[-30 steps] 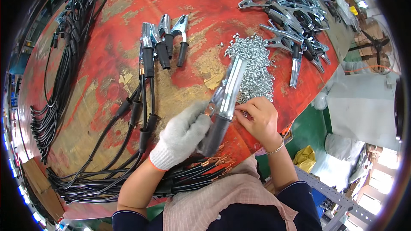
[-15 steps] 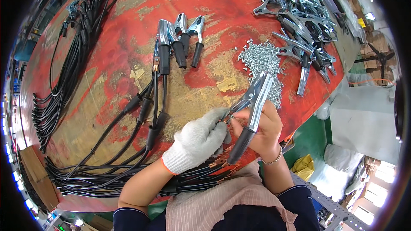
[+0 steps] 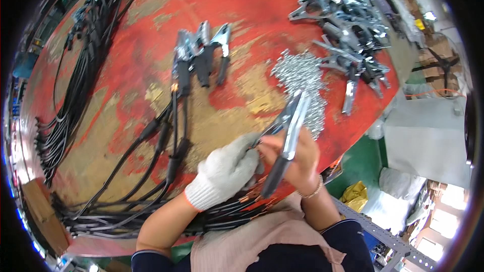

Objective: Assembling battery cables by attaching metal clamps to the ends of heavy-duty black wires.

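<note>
The spring clamp point(image 3: 296, 131) is up off the desk point(image 3: 217, 103), in front of the person's apron point(image 3: 232, 236), tilted so that its silver arm points away and its black handle sleeve point(image 3: 275, 179) slants back toward the body. The gloved left hand point(image 3: 229, 166) has its grip closed on the clamp's near side, the fingertips drawn in around a dark part. The bare right hand point(image 3: 300, 158) sits partly behind the silver arm, its fingertips right beside the gloved ones; blur and the clamp itself hide whether that grip is together on something small, so I cannot tell. The step in hand seems to be close finger work at this meeting point, and it would go best with the left hand as a firm vise and the bare fingertips doing the fine part by feel. Turning the silver arm aside would give a clearer view of the fingertips. Working low over the desk, close to the heap of small metal fasteners point(image 3: 301, 83), would make a dropped piece easy to recover, and the copper-tipped cable ends point(image 3: 249, 199) just below should not be snagged by the sleeve.
</note>
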Action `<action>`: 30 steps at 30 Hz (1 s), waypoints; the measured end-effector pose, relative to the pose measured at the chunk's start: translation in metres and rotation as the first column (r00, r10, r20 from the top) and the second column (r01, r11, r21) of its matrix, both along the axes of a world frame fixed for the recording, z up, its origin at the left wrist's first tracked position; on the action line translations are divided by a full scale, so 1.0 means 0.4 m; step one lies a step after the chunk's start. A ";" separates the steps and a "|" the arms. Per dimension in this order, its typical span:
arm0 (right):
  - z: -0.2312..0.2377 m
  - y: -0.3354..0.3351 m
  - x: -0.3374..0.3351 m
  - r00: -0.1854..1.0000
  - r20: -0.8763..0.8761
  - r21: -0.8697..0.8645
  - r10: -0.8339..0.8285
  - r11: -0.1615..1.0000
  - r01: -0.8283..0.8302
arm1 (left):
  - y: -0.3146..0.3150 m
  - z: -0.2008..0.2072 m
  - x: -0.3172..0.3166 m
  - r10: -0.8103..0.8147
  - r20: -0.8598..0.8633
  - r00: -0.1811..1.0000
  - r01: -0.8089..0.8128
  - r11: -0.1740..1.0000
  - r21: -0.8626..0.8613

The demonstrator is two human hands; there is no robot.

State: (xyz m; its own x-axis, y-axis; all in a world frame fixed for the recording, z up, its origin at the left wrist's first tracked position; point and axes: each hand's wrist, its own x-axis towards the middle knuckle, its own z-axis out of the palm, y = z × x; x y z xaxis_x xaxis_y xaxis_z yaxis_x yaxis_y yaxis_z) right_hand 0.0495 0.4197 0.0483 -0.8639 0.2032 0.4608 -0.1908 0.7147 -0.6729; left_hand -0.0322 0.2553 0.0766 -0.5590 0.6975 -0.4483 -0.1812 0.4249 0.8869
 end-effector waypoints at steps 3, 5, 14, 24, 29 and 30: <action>-0.022 0.018 -0.011 0.993 -0.112 0.016 0.043 0.999 -0.042 | 0.006 -0.006 0.007 0.029 0.007 1.000 -0.030 0.999 0.024; -0.011 0.022 -0.002 0.998 -0.065 0.021 0.010 1.000 -0.009 | 0.015 0.006 0.000 0.014 0.047 0.999 -0.015 1.000 0.022; -0.020 0.026 -0.007 0.992 -0.108 -0.014 0.069 0.997 -0.070 | 0.012 -0.012 0.009 0.026 -0.021 0.999 -0.026 0.999 0.030; -0.019 0.026 0.019 0.992 -0.087 0.082 0.093 0.993 -0.086 | -0.005 -0.002 0.005 0.017 0.030 0.999 -0.018 0.999 0.030; 0.007 0.018 0.008 0.990 -0.099 0.144 0.098 0.986 -0.083 | -0.005 -0.002 0.004 0.016 0.043 0.999 -0.018 0.999 0.046; 0.004 0.020 0.009 0.989 -0.113 0.141 0.100 0.986 -0.084 | -0.004 -0.006 0.004 0.011 0.020 1.000 -0.012 0.999 0.048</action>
State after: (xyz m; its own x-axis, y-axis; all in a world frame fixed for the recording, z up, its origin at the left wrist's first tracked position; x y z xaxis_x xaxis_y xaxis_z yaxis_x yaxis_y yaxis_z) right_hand 0.0532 0.4278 0.0500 -0.8131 0.0540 0.5796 -0.3331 0.7733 -0.5394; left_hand -0.0307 0.2538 0.0743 -0.5590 0.7118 -0.4252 -0.2032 0.3796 0.9026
